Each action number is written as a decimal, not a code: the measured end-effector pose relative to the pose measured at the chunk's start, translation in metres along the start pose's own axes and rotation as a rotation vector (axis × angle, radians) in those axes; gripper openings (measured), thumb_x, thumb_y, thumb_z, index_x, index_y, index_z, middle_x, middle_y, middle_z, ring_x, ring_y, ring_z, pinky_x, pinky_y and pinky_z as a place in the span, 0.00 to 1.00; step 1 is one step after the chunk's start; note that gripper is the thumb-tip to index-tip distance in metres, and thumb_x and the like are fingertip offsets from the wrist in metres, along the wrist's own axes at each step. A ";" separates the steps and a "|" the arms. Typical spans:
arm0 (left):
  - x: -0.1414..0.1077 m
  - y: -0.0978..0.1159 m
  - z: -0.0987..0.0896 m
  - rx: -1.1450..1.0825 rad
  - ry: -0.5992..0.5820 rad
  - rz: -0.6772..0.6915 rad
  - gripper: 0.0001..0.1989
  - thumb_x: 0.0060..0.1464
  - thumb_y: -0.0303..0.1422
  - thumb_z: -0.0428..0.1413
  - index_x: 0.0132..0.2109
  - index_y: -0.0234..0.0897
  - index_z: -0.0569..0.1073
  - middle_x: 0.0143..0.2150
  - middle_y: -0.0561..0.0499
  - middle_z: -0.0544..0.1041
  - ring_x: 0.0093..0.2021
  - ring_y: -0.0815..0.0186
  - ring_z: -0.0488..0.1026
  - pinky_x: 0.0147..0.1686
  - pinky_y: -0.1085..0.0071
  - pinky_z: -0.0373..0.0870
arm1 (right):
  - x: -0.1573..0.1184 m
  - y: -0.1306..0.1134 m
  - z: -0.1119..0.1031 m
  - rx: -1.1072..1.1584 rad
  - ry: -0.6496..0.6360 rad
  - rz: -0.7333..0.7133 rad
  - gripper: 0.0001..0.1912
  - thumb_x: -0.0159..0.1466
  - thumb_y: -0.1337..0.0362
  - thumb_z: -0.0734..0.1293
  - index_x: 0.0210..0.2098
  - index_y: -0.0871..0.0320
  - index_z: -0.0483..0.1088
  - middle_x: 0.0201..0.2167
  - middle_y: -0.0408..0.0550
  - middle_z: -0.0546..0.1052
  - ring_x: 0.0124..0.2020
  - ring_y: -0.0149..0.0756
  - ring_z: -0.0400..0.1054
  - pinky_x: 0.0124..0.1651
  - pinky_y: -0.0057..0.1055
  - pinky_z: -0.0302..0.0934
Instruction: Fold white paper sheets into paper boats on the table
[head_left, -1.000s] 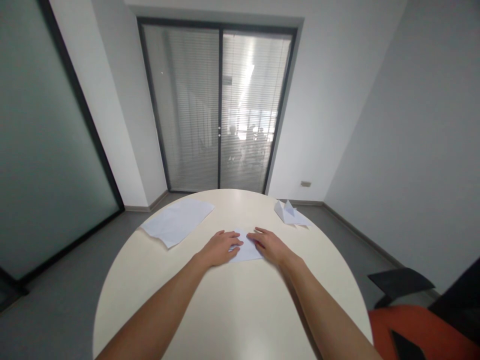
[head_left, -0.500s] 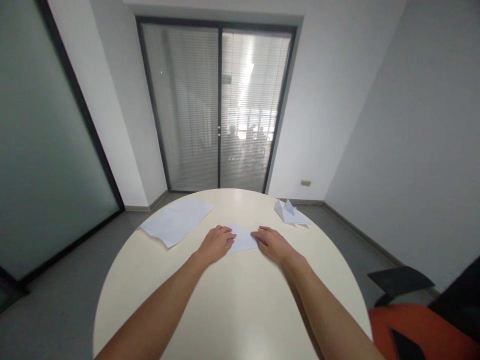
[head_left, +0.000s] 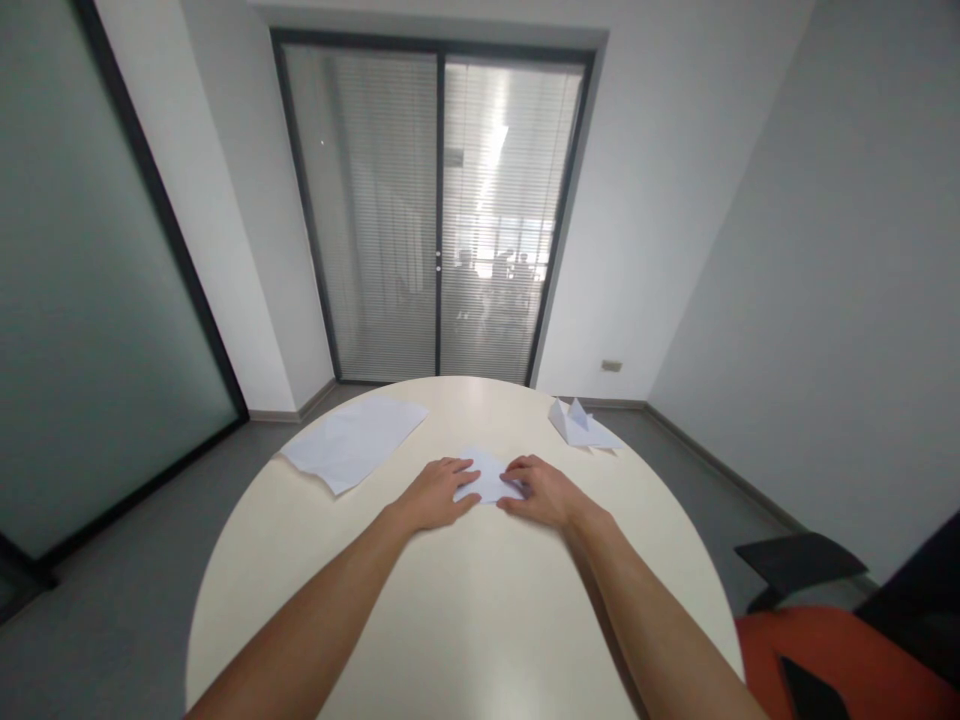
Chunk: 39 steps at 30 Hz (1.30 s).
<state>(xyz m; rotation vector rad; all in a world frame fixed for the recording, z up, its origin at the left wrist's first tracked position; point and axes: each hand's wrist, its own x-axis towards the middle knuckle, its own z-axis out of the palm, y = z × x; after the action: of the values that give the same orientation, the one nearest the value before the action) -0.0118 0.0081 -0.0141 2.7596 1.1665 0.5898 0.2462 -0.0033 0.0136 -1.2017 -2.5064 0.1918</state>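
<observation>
Okay, grip first: our left hand (head_left: 439, 494) is spread at the left side of the small white paper (head_left: 489, 480), thumb apart from the fingers. Our right hand (head_left: 545, 491) is at its right side, fingers bent, thumb out near the close edge. Neither looks pressed together; can't tell whether the right fingertips catch a layer. The paper lies flat on the round table (head_left: 480, 610), between the hands.

Handling, our read: light, even pressure on both sides, or the sheet skews or buckles. Best to pin with one hand while the other works the edge, square up edges before pressing hard, and use finger pads rather than nails. Smooth top probably lets thin paper slide, so no sideways drag.

Further out: large white sheet (head_left: 356, 442) toward the far left of the table, near corner lifted a bit; folded white paper (head_left: 579, 428) at far right, peaks standing up. Orange-seated chair (head_left: 825, 650) at right, cut off by the frame.

Hard to see: both ends of the small paper sit under our fingers, so its full outline and layer count are unclear. White on white, creases barely read. Shapes behind the blinds (head_left: 360, 220) are too blurred to name.
</observation>
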 end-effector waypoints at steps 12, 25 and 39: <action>-0.001 0.003 -0.006 0.021 0.024 0.031 0.23 0.60 0.46 0.55 0.57 0.41 0.74 0.58 0.45 0.74 0.57 0.53 0.67 0.58 0.56 0.62 | -0.002 0.009 -0.009 0.001 -0.045 0.100 0.21 0.61 0.49 0.67 0.44 0.56 0.80 0.47 0.54 0.78 0.46 0.46 0.72 0.51 0.37 0.64; 0.001 -0.001 0.000 -0.037 0.017 0.059 0.21 0.65 0.42 0.48 0.59 0.40 0.73 0.63 0.45 0.70 0.61 0.56 0.67 0.62 0.57 0.61 | -0.001 0.000 0.003 -0.049 0.007 -0.021 0.23 0.63 0.54 0.66 0.52 0.59 0.76 0.54 0.58 0.75 0.55 0.48 0.68 0.60 0.41 0.60; -0.002 0.010 -0.010 -0.102 -0.128 0.097 0.21 0.64 0.38 0.49 0.62 0.47 0.69 0.67 0.48 0.65 0.67 0.55 0.60 0.64 0.48 0.54 | 0.004 -0.003 0.006 -0.006 0.025 0.029 0.23 0.69 0.50 0.59 0.50 0.57 0.78 0.49 0.56 0.77 0.49 0.45 0.71 0.57 0.41 0.61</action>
<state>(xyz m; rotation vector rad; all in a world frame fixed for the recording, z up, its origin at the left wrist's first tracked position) -0.0103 -0.0005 -0.0036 2.7339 0.9539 0.4594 0.2394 -0.0023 0.0101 -1.2358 -2.4709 0.1752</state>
